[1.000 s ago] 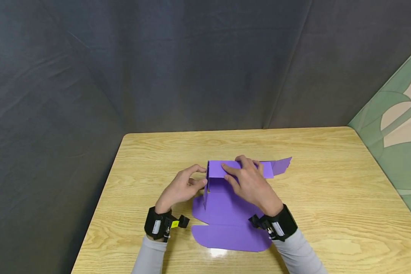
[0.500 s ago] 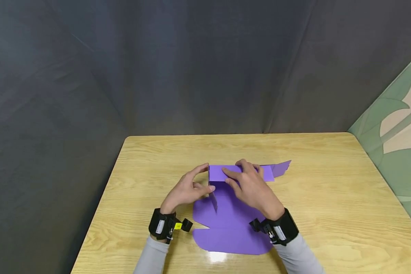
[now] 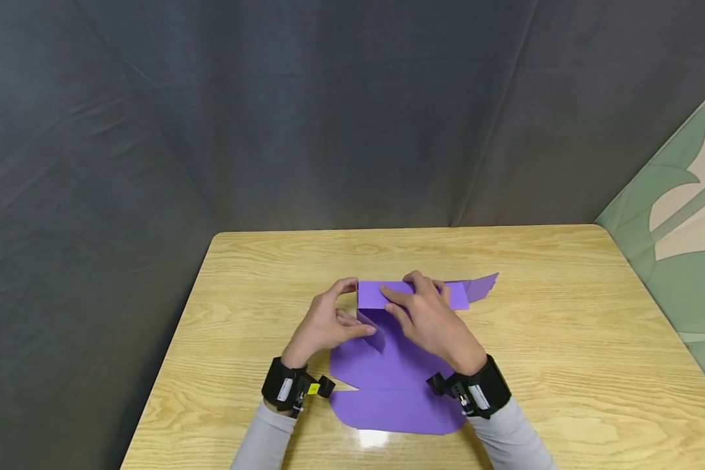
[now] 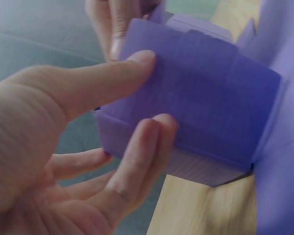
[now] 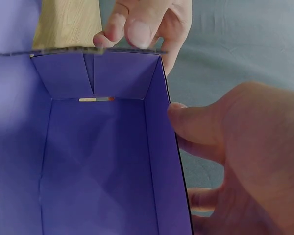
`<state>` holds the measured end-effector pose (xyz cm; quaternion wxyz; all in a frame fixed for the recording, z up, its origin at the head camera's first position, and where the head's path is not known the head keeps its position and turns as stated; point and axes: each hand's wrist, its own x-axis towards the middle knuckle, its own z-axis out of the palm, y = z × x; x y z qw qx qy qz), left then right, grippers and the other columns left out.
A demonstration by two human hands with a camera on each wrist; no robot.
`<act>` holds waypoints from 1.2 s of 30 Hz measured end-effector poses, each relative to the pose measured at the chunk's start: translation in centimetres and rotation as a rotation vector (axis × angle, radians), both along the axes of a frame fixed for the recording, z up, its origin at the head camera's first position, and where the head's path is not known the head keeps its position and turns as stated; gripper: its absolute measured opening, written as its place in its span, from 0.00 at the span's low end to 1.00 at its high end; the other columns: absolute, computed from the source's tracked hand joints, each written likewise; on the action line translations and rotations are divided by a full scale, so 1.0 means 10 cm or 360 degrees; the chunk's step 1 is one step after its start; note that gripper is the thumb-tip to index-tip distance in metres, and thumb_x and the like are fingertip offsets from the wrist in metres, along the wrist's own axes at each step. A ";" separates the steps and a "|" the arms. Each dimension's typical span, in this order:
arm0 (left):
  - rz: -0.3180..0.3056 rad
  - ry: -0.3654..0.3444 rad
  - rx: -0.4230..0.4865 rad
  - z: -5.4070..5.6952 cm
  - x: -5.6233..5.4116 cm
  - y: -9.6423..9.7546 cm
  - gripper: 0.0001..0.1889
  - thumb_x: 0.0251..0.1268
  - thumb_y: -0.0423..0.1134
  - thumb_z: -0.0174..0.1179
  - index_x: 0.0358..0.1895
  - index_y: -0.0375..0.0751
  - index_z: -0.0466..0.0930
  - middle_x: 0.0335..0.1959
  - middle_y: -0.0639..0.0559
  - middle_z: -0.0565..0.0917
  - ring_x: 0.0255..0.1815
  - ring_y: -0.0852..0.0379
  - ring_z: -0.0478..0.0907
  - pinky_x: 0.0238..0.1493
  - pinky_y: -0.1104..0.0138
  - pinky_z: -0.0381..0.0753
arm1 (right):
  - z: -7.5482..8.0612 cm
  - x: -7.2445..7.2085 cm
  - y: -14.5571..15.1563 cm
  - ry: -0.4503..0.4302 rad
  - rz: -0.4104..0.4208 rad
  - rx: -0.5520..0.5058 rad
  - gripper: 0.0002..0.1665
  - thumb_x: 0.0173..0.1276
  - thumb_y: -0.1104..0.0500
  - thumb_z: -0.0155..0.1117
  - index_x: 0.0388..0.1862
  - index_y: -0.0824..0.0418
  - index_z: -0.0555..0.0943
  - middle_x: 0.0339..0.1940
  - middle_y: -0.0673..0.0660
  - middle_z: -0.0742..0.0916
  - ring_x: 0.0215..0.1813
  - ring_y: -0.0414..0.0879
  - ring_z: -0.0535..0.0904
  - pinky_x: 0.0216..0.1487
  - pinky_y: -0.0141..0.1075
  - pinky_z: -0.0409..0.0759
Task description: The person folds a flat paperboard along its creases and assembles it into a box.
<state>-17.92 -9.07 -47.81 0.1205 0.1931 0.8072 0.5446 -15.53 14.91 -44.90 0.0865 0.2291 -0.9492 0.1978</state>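
A partly folded purple cardboard box point(image 3: 399, 362) lies on the table, its back wall raised and a narrow panel point(image 3: 373, 295) on top. My left hand point(image 3: 323, 326) is at the box's left end. Its thumb presses the outer face of the left side flap point(image 4: 201, 93), which leans inward, while other fingers touch the same end and its back corner. At the narrow panel, my right hand point(image 3: 437, 320) holds the box with some fingers over the back edge. The right wrist view shows the box's hollow inside point(image 5: 98, 161).
The wooden table point(image 3: 564, 326) surrounds the cardboard. An angled purple flap point(image 3: 483, 287) sticks out at the back right. The wide front flap point(image 3: 399, 411) lies flat towards the person. A dark curtain point(image 3: 352, 117) hangs behind the table.
My left hand has moved slightly right, its thumb pushing the left side flap from nearly straight forward to slanting inward. My right hand has stayed in place on the box.
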 end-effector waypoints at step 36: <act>0.0555 0.0654 -0.0307 -0.20 -0.01 0.28 0.35 0.51 0.49 0.85 0.58 0.39 0.78 0.51 0.38 0.91 0.42 0.46 0.92 0.47 0.56 0.90 | 0.00 0.02 -0.05 0.0023 0.0010 -0.0010 0.20 0.81 0.55 0.63 0.66 0.55 0.87 0.61 0.70 0.80 0.68 0.65 0.75 0.68 0.73 0.65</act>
